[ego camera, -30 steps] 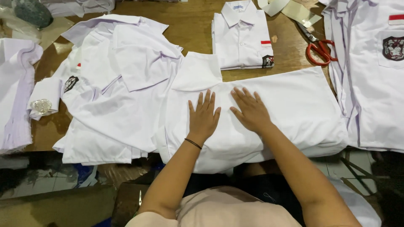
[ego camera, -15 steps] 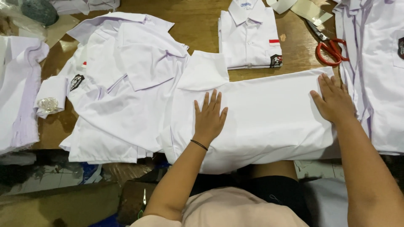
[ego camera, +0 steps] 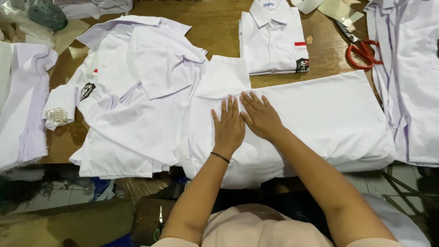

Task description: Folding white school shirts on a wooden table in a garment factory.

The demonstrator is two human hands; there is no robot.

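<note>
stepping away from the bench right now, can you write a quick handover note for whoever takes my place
Left hand: flat, palm down on the white shirt spread across the wooden table, holding nothing.
Right hand: flat beside it, fingers touching the left hand's, holding nothing.
Around: loose pile of unfolded shirts to the left, one folded shirt at the far edge, red-handled scissors far right.
Done: one shirt lies folded; this one looks part-folded and pressed flat.
Left: it seems, the remaining folds on this shirt and the pile.

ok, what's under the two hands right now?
Both the left hand and right hand lie flat, side by side, on a white folded shirt. The wooden table beneath it is covered there.
</note>
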